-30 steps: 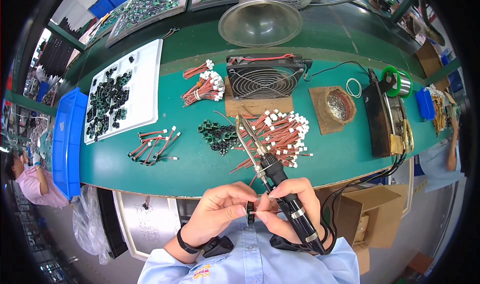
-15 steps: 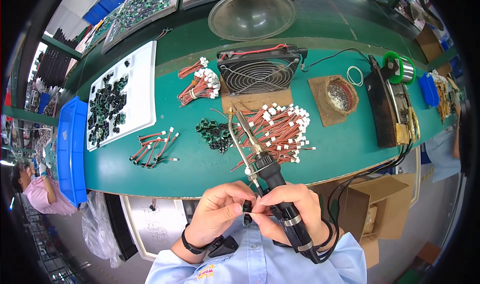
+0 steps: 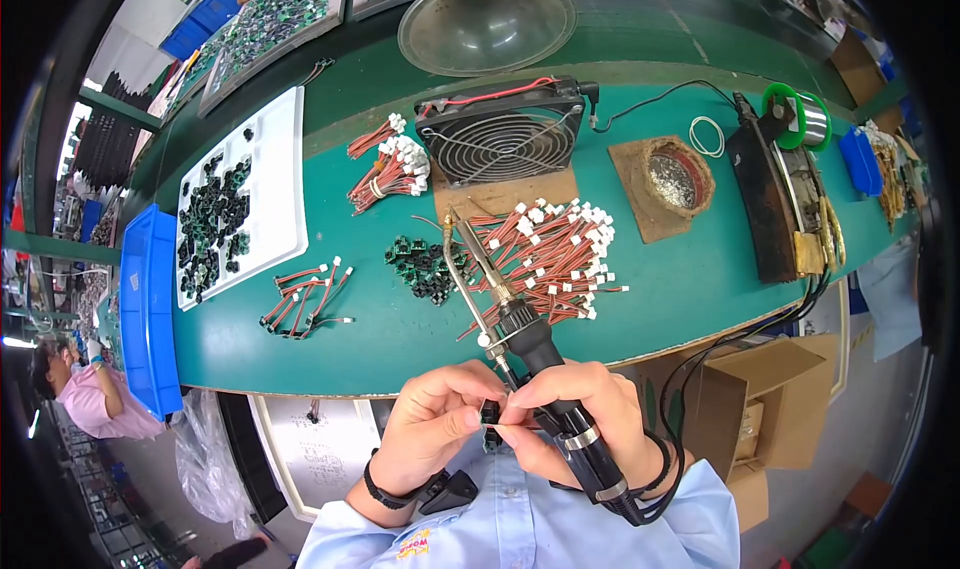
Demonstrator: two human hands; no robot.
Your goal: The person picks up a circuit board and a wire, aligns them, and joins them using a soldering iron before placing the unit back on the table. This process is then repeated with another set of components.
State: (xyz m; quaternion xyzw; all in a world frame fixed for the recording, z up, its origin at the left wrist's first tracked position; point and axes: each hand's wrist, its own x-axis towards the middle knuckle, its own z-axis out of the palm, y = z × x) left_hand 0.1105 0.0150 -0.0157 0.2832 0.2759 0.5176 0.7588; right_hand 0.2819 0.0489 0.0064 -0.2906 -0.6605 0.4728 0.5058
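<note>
Close to my chest, my left hand (image 3: 438, 421) pinches a small black component (image 3: 490, 412) between thumb and fingertips. My right hand (image 3: 590, 414) is wrapped round a black soldering iron (image 3: 536, 347), and its thumb and forefinger reach the same component. What exactly those fingertips pinch there is too small to tell. A thin metal feed tube (image 3: 466, 294) runs alongside the iron, whose tip points away over the table. Beyond it lie a pile of red-and-black wire leads with white connectors (image 3: 550, 254) and a heap of small black-and-green components (image 3: 428, 269).
A fan (image 3: 505, 139) stands behind the wire leads, beside a tied lead bundle (image 3: 390, 174). On the left are several assembled leads (image 3: 308, 299), a white tray (image 3: 285, 184) and a blue bin (image 3: 148, 314). Rightward sit a round solder pot (image 3: 680, 177), a soldering unit (image 3: 765, 204) and a solder spool (image 3: 812, 121).
The whole view has shifted slightly, so the table items appear a little further left. Both hands keep their grip on the component and the iron with hardly any movement.
</note>
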